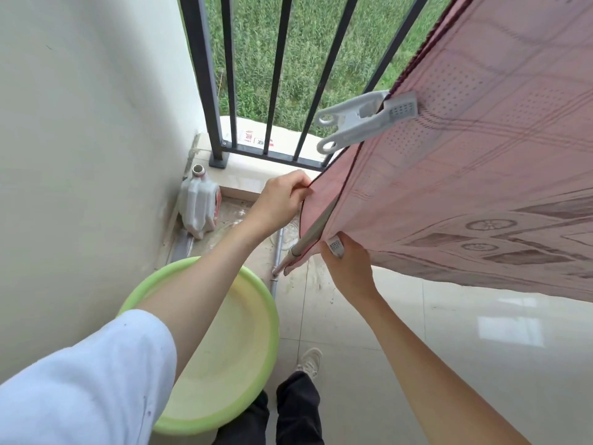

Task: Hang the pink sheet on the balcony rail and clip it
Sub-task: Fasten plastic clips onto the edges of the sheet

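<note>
Fingers of the left hand (282, 197) pinch the dark edge of the pink sheet (465, 175). Right hand (348, 264) fingers curl round a white clip (335, 246) at the sheet's low corner. Another clip (365, 118), at 1 o'clock, bites the sheet. A green tub (256, 316) sits at 7 o'clock.

Free room: bare floor tiles (449, 332) at 4–5 o'clock, under the pink sheet (465, 155). Sheet blocks the whole 1–3 o'clock side. Railing bars (276, 75) at 12 o'clock, gaps btwn them narrow. White clip (362, 120) juts out from sheet edge toward the bars. Wall (90, 123) shuts off 9–11. Green basin (221, 316) fills the floor at 7 o'clock; white jug (199, 203) in the corner at 10, beside the wall. Pole (308, 242) under sheet edge, btwn left hand (282, 197) & right hand (346, 261).
</note>
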